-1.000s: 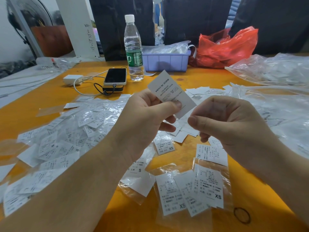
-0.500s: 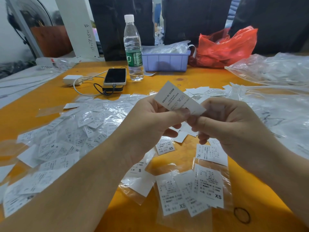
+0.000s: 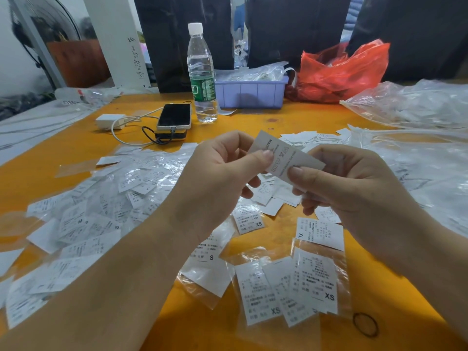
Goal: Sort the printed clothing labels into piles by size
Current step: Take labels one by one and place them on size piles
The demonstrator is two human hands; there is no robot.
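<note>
Since a second ago our right hand (image 3: 354, 183) joins our left hand (image 3: 217, 178) | both hands pinch one label (image 3: 285, 158) above tabletop (image 3: 253, 122) | XS pile (image 3: 291, 290) lies below.

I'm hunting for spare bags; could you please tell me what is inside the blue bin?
The blue bin holds crumpled clear plastic bags heaped above its rim. Whatever lies beneath them is covered.

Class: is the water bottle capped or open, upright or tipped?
Capped and upright: the bottle stands on the table, white cap on.
</note>
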